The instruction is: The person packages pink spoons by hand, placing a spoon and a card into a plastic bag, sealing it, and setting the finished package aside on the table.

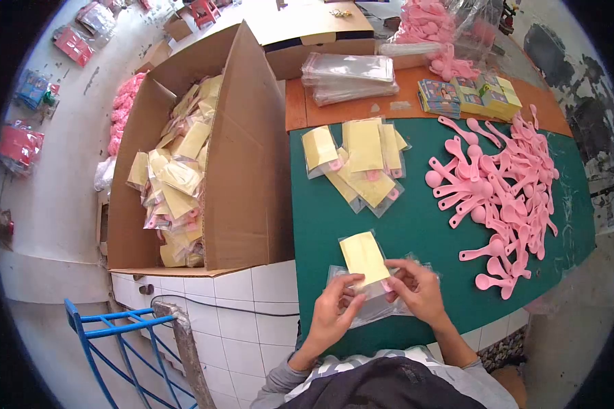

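Note:
In front of my body, both hands hold a small clear plastic packet with a pale yellow card (364, 256) inside. My left hand (332, 312) pinches its lower left edge. My right hand (416, 292) grips the lower right, where a bit of pink spoon handle (387, 285) shows beside the fingers. Beneath my hands lie several clear plastic bags (375, 311) near the table's front edge. Farther up the green table top, a group of filled packets (363, 146) lies overlapped, with yellow cards and pink tips visible. On the right spreads a big heap of pink measuring spoons (505, 180).
A tall cardboard box (245, 163) on the left holds many filled packets. At the back are stacked clear bags (350, 76), printed card stacks (484, 95) and a bag of pink spoons (430, 24). A blue metal frame (119, 327) stands at lower left.

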{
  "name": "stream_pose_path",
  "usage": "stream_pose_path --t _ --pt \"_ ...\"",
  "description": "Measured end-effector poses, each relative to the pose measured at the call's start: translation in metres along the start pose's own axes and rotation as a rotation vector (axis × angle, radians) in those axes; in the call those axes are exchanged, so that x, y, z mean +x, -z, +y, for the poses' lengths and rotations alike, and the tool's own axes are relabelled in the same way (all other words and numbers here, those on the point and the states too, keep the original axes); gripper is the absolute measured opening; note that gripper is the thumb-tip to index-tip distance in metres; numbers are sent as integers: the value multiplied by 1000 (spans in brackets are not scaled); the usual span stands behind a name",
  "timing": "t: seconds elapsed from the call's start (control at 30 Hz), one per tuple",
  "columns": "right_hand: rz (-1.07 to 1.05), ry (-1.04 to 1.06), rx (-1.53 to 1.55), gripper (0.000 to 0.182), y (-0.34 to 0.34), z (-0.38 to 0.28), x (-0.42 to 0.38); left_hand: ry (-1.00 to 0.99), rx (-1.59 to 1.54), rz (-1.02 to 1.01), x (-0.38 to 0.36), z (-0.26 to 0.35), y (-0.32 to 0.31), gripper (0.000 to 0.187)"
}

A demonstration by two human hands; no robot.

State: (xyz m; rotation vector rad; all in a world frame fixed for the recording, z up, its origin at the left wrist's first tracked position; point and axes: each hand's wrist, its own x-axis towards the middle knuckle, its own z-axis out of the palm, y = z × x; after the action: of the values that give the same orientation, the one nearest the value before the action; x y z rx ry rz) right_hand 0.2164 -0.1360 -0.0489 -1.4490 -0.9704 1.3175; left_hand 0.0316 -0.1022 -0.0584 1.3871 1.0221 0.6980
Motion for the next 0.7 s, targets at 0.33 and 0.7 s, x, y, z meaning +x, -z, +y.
stream_pose_path --t 0.33,0.7 --pt "304 562 -1405 43 109 -18 71 -471 412 -66 105 73 37 47" --pt "307 400 -1236 36 125 1 20 -355 654 -281 58 -2 -14 34"
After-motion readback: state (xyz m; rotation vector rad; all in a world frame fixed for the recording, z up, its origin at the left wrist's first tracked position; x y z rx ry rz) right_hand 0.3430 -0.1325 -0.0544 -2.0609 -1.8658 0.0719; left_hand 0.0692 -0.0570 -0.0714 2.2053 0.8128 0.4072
